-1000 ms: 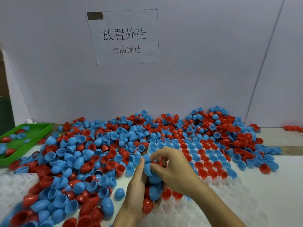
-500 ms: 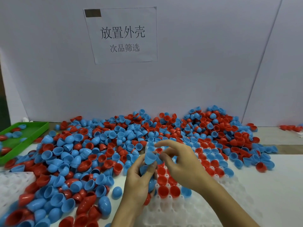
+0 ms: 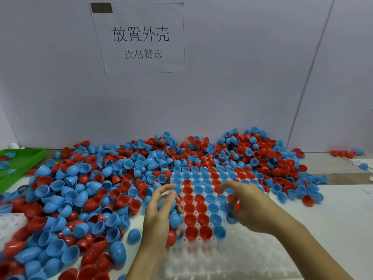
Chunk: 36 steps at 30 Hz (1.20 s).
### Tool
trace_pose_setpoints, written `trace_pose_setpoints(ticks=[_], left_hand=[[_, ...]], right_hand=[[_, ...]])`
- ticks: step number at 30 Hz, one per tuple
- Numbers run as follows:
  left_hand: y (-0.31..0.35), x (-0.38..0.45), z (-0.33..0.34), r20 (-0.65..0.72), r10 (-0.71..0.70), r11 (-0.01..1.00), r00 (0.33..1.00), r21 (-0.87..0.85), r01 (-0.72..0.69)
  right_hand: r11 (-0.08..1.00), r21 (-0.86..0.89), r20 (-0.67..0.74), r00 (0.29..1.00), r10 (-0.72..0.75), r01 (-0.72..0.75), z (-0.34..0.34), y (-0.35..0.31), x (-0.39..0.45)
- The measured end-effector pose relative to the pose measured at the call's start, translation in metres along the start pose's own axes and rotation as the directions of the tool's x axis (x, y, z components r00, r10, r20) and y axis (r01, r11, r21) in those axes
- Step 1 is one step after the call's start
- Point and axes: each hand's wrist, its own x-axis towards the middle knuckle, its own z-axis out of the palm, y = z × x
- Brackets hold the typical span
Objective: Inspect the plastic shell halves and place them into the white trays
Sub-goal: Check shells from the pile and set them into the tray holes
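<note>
The white tray (image 3: 222,259) lies in front of me, its far rows filled with blue and red shell halves (image 3: 196,219) set open side up. My left hand (image 3: 159,217) hovers at the tray's left edge and cups a handful of shells (image 3: 174,219), several blue and a red one. My right hand (image 3: 250,205) hangs over the tray's right side, its fingers curled downward. Blur hides whether they pinch a shell.
A big loose pile of blue and red shells (image 3: 90,188) covers the table left of and behind the tray. A green tray (image 3: 22,158) with a few shells sits far left, another white tray (image 3: 10,223) near left. A white wall with a paper sign (image 3: 141,37) stands behind.
My hands were together over the tray's left part, the right pinching a blue shell from the left's handful. They have separated, and the right hand has moved right across the tray.
</note>
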Motion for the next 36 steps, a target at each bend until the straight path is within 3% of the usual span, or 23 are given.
trace_pose_setpoints(ticks=[3, 6, 9, 12, 16, 18, 23, 26, 31, 36], left_hand=[[0.000, 0.001, -0.002, 0.047, -0.092, 0.962, 0.995, -0.253, 0.101], [0.000, 0.000, -0.004, 0.082, -0.112, 0.932, 0.990, -0.337, 0.133], [0.002, -0.002, -0.003, 0.079, -0.135, 0.937, 0.988, -0.315, 0.153], [0.000, -0.001, 0.000, 0.068, -0.141, 0.958, 0.988, -0.242, 0.153], [-0.004, 0.001, 0.001, 0.060, -0.108, 0.990, 0.992, -0.085, 0.113], [-0.004, 0.001, 0.001, 0.054, -0.100, 0.993, 0.994, -0.057, 0.103], [-0.003, 0.000, 0.003, 0.026, -0.102, 0.992, 0.994, -0.073, 0.104], [-0.002, -0.001, 0.001, 0.055, -0.123, 0.990, 0.991, -0.066, 0.126], [-0.003, -0.001, 0.002, 0.128, -0.167, 0.986, 0.978, 0.008, 0.167], [-0.003, 0.000, 0.004, 0.200, -0.203, 0.973, 0.958, -0.067, 0.221]], right_hand=[[0.988, -0.153, 0.081, 0.997, 0.002, 0.010, 0.015, 0.002, -0.008], [0.982, -0.184, 0.077, 0.997, -0.031, 0.045, 0.024, 0.001, -0.010], [0.984, -0.167, 0.068, 0.997, -0.045, 0.056, 0.015, 0.000, -0.008], [0.980, -0.164, -0.066, 0.990, -0.124, 0.111, 0.005, -0.011, -0.005], [0.947, 0.184, -0.096, 0.963, -0.250, 0.264, 0.017, -0.043, -0.004], [0.922, 0.248, -0.106, 0.955, -0.277, 0.296, 0.032, -0.054, -0.003], [0.905, 0.313, -0.260, 0.943, -0.210, 0.288, 0.046, -0.058, 0.003], [0.922, 0.267, -0.349, 0.920, -0.179, 0.281, 0.037, -0.053, 0.009], [0.932, 0.237, -0.364, 0.915, -0.175, 0.273, 0.032, -0.047, 0.024], [0.932, 0.264, -0.382, 0.914, -0.136, 0.249, 0.042, -0.048, 0.033]])
